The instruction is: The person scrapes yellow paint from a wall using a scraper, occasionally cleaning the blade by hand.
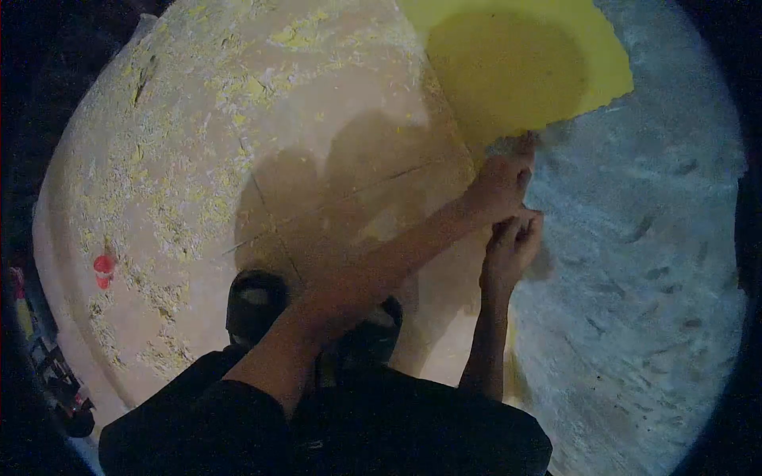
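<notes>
1. Yellow paint layer [524, 63] sits at the top of the frame, a jagged-edged sheet clinging to the wall surface; its lower edge is ragged and ends just above the left hand [502, 184].
2. Left hand: reaches up to the lower edge of the yellow paint layer, fingers curled with the tips at the torn rim. It seems to pinch the loose edge, though the dim light hides the exact grip.
3. Right hand [512, 244]: just below the left hand, touching or nearly touching it. Fingers curled inward into a loose fist; whether they hold anything I cannot tell.
4. Stripped pale surface [262, 135]: to the left of the yellow paint layer, beige, flecked with small yellow remnants and marked by thin cracks. The shadow of the arms falls across it below the layer.
5. Grey rough surface [643, 262]: to the right of and below the yellow paint layer, bluish-grey, mottled with dark marks.
6. Red spot [103, 268]: well to the left of the yellow paint layer and lower, on the pale surface near its edge.
7. Dark shoes [255, 305]: well below the yellow paint layer, under the left forearm, on the pale surface; dark clothing fills the bottom of the frame.
</notes>
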Demonstrator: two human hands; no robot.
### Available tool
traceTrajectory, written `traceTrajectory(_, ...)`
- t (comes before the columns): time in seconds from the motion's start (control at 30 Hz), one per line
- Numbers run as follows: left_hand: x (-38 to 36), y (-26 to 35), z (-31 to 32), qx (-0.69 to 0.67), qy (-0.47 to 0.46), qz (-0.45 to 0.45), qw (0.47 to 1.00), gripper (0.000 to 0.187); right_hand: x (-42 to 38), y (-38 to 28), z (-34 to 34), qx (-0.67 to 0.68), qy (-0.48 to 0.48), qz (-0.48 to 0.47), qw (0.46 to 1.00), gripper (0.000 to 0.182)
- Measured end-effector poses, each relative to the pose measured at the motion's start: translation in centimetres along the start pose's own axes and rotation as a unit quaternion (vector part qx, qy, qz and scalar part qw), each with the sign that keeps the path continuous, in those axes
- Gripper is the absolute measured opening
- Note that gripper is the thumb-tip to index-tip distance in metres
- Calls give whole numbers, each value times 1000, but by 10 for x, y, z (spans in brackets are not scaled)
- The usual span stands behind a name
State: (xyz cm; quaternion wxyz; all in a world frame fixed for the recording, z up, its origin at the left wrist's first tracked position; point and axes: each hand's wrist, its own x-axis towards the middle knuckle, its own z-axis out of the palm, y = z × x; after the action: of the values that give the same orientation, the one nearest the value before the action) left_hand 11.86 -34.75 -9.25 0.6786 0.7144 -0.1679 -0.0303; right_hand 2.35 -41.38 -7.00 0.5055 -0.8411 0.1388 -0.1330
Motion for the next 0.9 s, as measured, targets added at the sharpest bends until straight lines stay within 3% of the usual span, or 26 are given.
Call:
traceTrajectory(0.07, 5, -7, 3, 50, 99, 140, 984, 54, 3, 5, 1, 118, 9, -27, 993, 15)
traceTrajectory(0.1, 7, 5, -7, 19, 56, 37, 998, 52, 4, 0, 4, 117, 6, -22, 993, 15)
traceTrajectory(0.17, -3, 15, -12, -17, 2, -72, 997, 51, 4, -13, 9, 55, -16, -4, 998, 14)
traceTrajectory(0.27, 3, 20, -15, -20, -62, -63, 996, 64, -11, -12, 4, 96, 34, -6, 995, 15)
traceTrajectory(0.3, 7, 8, -3, 2, 44, 23, 999, 38, -6, -8, 6, 100, 31, -11, 994, 15)
traceTrajectory(0.37, 1, -5, 20, 25, 148, 99, 984, 16, -2, 4, 2, 72, 12, -20, 997, 17)
traceTrajectory(0.43, 4, -8, 16, 45, 72, 57, 995, 68, -7, 13, -1, 45, 40, -17, 998, 21)
traceTrajectory(0.53, -25, 29, -10, 17, 105, 72, 992, 57, -18, 53, -18, 77, 22, 2, 997, 30)
traceTrajectory(0.57, -30, 34, -23, -5, 108, 69, 992, 54, -22, 48, -15, -80, 58, -113, 989, 32)
traceTrajectory(0.6, -37, 38, -39, -19, 118, 60, 991, 50, -30, 86, -26, 199, 26, 85, 976, 30)
traceTrajectory(0.63, -39, 40, -60, -16, 139, 48, 989, 47, -34, 72, -17, 121, 47, 24, 991, 27)
traceTrajectory(0.67, -39, 38, -89, 0, 175, 29, 984, 45, -47, 41, -5, 138, 24, 40, 989, 27)
traceTrajectory(0.7, -37, 32, -121, 24, 220, 8, 975, 43, -60, 3, 7, 186, 86, 102, 973, 28)
traceTrajectory(0.8, -2, 1, -227, 80, 397, -55, 913, 39, -88, 41, -14, 114, 36, 149, 982, 37)
traceTrajectory(0.83, 1, -10, -253, 107, 449, -61, 885, 39, -95, 59, -10, 154, 18, 190, 969, 38)
traceTrajectory(0.9, -8, -32, -257, 261, 434, -53, 861, 44, -85, 5, 5, 154, -24, 190, 969, 36)
